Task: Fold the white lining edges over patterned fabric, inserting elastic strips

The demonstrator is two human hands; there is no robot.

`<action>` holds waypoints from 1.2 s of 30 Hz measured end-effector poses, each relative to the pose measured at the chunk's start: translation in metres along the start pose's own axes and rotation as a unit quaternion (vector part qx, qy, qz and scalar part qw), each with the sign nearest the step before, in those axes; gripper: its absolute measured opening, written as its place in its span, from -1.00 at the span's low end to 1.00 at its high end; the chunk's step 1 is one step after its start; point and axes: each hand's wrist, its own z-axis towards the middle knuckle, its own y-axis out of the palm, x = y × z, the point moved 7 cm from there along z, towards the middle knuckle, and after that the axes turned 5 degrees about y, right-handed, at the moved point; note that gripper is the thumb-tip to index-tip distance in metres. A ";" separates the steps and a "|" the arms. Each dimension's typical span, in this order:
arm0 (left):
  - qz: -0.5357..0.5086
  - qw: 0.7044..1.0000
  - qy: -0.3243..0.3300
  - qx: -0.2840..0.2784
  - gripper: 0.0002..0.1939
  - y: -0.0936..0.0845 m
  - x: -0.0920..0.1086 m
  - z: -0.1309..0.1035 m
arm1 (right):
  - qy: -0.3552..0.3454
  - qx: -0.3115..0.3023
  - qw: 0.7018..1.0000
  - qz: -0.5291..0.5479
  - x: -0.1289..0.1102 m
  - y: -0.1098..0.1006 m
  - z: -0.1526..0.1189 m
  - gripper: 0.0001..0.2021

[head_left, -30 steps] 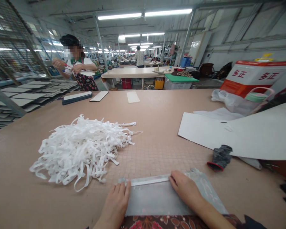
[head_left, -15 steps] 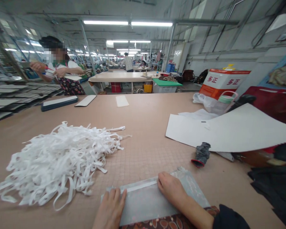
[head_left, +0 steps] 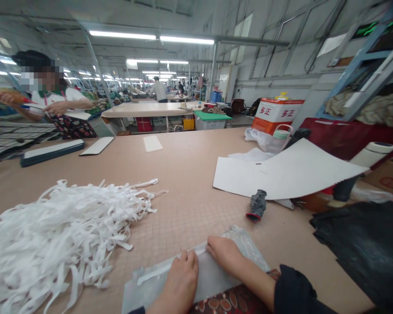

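Note:
A translucent greyish plastic sheet or bag (head_left: pixel 209 279) lies at the table's near edge, in front of a patterned brown apron (head_left: pixel 229 301). Along its far side runs a narrow white strip (head_left: pixel 153 274). My left hand (head_left: pixel 181 279) rests over the middle of the strip, fingers curled down onto it. Close beside it, my right hand (head_left: pixel 227 255) is closed with its fingertips pressed on the strip's other end. Left of both hands is a big tangled heap of white strips (head_left: pixel 68 226). A grey knitted cuff or glove with a red hem (head_left: pixel 258 205) lies beyond my right hand.
A large white board (head_left: pixel 275 174) covers the table's right side, with dark folded material (head_left: pixel 363 244) nearer. An orange-and-white box (head_left: pixel 275 115) stands behind. White-topped panels (head_left: pixel 52 150) lie at the far left edge, where a co-worker (head_left: pixel 55 100) handles a tool.
My left hand has slid right along the strip, from the sheet's left end to beside my right hand. The strip's left end is now uncovered. The view has turned slightly right.

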 end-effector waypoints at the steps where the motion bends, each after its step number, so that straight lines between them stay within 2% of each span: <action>1: 0.000 1.000 0.000 0.007 -0.64 0.002 0.000 0.000 | 0.001 -0.009 1.000 0.013 0.006 -0.002 0.000 -0.78; 7: -0.012 1.000 0.003 -0.002 -0.63 0.005 -0.006 -0.002 | 0.043 -0.009 0.998 0.043 0.056 -0.013 0.004 -0.78; 10: -0.006 1.000 0.001 -0.014 -0.61 0.005 -0.007 0.000 | 0.063 0.003 0.998 0.031 0.069 -0.012 0.006 -0.77; 18: -0.038 0.998 0.032 -0.041 -0.61 -0.001 -0.009 0.001 | 0.079 0.012 0.997 0.006 0.066 -0.007 0.011 -0.75; 22: -0.055 0.996 0.046 -0.049 -0.64 -0.018 -0.014 0.004 | 0.076 0.012 0.997 -0.005 0.062 -0.010 0.011 -0.76; 25: -0.060 0.994 0.058 -0.066 -0.71 -0.029 -0.013 0.015 | 0.074 0.010 0.997 -0.008 0.057 -0.011 0.011 -0.78; 29: -0.057 0.995 0.078 -0.020 -0.72 -0.030 0.005 0.038 | 0.085 0.022 0.996 0.005 0.063 -0.013 0.009 -0.78; 32: -0.038 0.997 0.068 0.014 -0.72 -0.016 0.017 0.048 | 0.101 0.032 0.994 0.032 0.082 -0.016 0.005 -0.79; 36: -0.001 0.997 0.062 0.051 -0.71 -0.002 0.021 0.046 | 0.119 0.039 0.989 0.076 0.113 -0.018 0.003 -0.81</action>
